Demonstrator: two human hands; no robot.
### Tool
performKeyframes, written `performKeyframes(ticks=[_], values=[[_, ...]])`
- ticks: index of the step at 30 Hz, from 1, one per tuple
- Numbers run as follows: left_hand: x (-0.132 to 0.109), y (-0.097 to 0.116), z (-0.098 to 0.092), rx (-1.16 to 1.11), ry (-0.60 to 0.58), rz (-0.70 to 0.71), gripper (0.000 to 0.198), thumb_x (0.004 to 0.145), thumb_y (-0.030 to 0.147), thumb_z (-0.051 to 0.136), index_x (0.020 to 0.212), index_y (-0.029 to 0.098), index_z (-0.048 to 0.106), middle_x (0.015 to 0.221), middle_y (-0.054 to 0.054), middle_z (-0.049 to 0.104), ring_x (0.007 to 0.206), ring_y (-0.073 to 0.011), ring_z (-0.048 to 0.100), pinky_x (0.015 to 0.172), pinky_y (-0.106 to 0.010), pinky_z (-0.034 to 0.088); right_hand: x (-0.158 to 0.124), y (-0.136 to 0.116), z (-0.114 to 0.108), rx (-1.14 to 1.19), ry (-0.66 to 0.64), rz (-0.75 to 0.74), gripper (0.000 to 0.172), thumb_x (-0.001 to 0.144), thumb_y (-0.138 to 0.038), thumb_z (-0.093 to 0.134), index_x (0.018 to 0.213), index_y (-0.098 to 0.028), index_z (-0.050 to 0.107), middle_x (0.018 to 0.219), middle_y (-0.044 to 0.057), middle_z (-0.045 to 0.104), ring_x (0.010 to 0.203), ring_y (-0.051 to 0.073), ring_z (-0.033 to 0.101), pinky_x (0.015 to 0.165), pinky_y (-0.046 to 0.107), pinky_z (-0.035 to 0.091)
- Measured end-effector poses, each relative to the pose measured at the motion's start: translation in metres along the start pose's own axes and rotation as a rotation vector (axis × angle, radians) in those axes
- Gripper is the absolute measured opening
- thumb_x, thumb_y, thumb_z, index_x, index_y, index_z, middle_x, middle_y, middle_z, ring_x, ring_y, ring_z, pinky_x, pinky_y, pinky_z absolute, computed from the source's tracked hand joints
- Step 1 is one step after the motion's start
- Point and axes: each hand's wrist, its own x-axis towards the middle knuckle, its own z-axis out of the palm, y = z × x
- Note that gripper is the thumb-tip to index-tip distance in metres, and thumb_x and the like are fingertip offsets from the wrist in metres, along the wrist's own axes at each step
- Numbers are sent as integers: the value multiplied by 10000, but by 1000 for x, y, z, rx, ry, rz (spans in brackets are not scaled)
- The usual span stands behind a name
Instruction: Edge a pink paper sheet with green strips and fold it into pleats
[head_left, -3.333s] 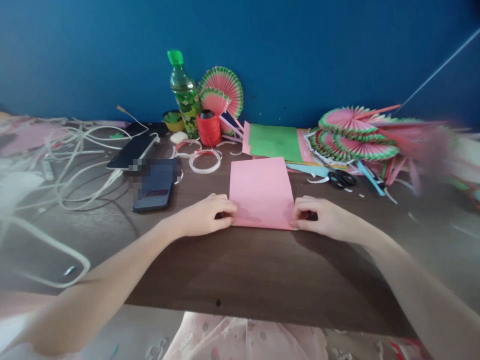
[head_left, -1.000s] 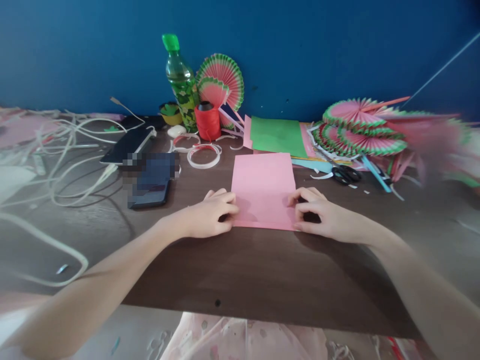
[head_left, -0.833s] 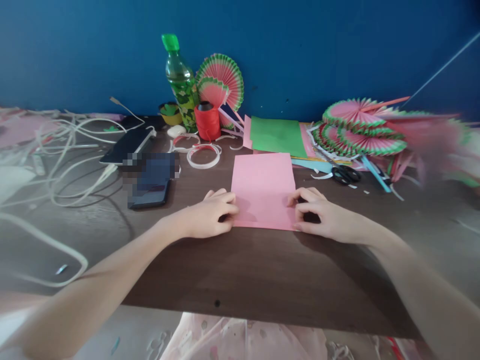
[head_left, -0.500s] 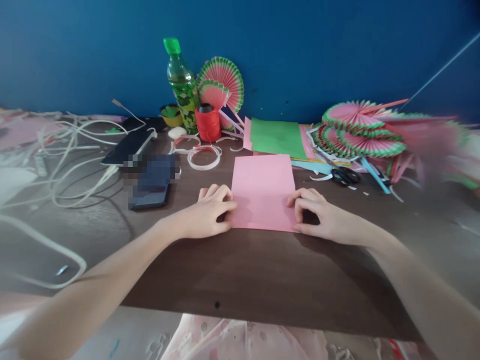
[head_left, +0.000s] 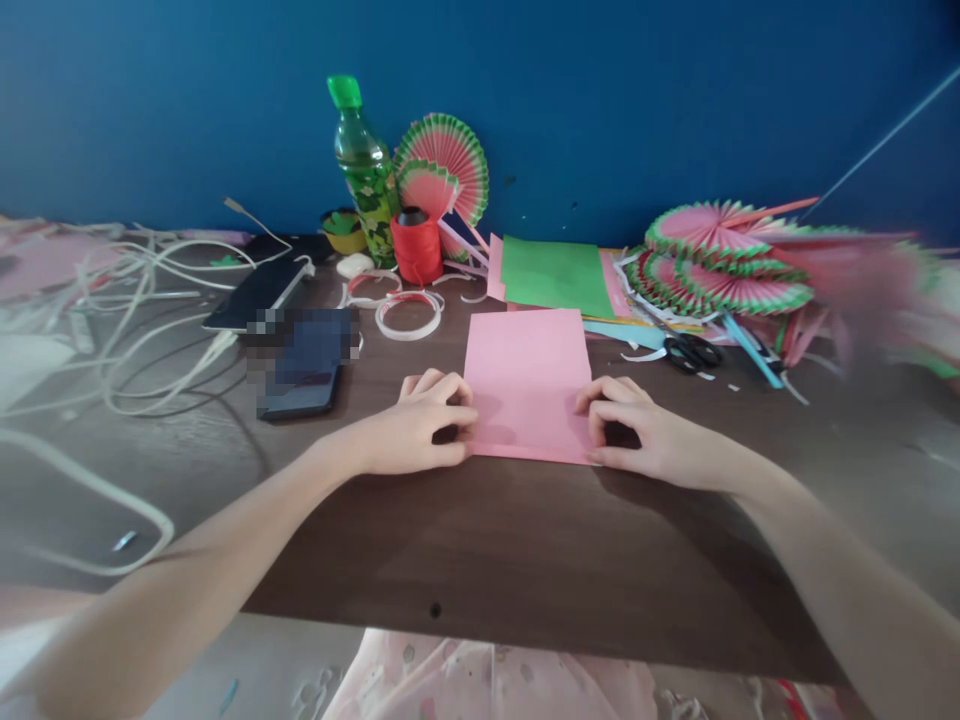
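Note:
A sheet of pink paper (head_left: 529, 375) lies flat on the dark brown table in front of me, with a narrow strip along its near edge that looks folded. My left hand (head_left: 427, 425) pinches the near left corner between thumb and curled fingers. At the near right corner, my right hand (head_left: 637, 430) grips the sheet the same way, its thumb at the near edge. The undersides of the fingertips are hidden.
Behind the sheet lie green paper (head_left: 555, 277), black-handled scissors (head_left: 691, 352) and pleated paper fans (head_left: 720, 260). Rolls of tape (head_left: 409, 316), a red spool (head_left: 417, 248) and a green bottle (head_left: 365, 175) stand back left. Phones (head_left: 304, 370) and white cables (head_left: 120, 330) occupy the left.

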Motion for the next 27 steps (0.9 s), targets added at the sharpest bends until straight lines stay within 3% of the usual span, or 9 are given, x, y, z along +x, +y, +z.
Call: performKeyframes(ticks=[19, 27], values=[[1, 3, -1, -44, -34, -48, 204, 799, 364, 489, 706, 191, 545, 995, -22, 418, 975, -215, 328, 915, -429, 241, -1, -1, -1, 0, 2, 9, 183, 767, -367, 535, 690, -214, 472, 1114, 53, 466, 1091, 247, 376, 951, 466, 286], [2, 8, 0, 3, -51, -102, 222, 780, 333, 501, 633, 168, 506, 943, -20, 379, 962, -213, 317, 928, -447, 223, -1, -1, 0, 16, 3, 1, 134, 787, -343, 522, 871, -240, 526, 1099, 54, 500, 1080, 244, 388, 951, 494, 271]])
